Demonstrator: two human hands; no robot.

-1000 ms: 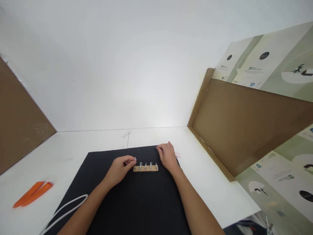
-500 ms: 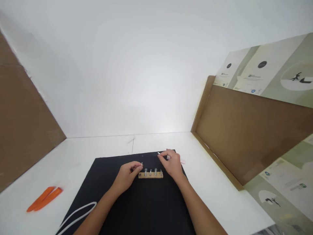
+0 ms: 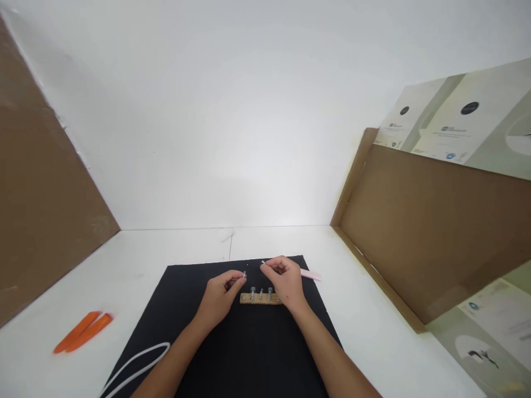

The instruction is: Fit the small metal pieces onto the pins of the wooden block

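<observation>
In the head view, pinches a small metal piece (image 3: pixel 244 274) between thumb and fingertip of the left hand (image 3: pixel 222 293), near the left end of the wooden strip (image 3: pixel 256 302). Clamps a slim metal piece (image 3: pixel 263 263) likewise in the right hand (image 3: pixel 289 281), toward the far edge of the black mat (image 3: pixel 244 354). Shows bolts (image 3: pixel 253 293) standing in the strip, the right end partly covered by the right hand. Could drop either piece through a slack pinch, sending it rolling. Might knock the bolts by lowering the right wrist carelessly.
</observation>
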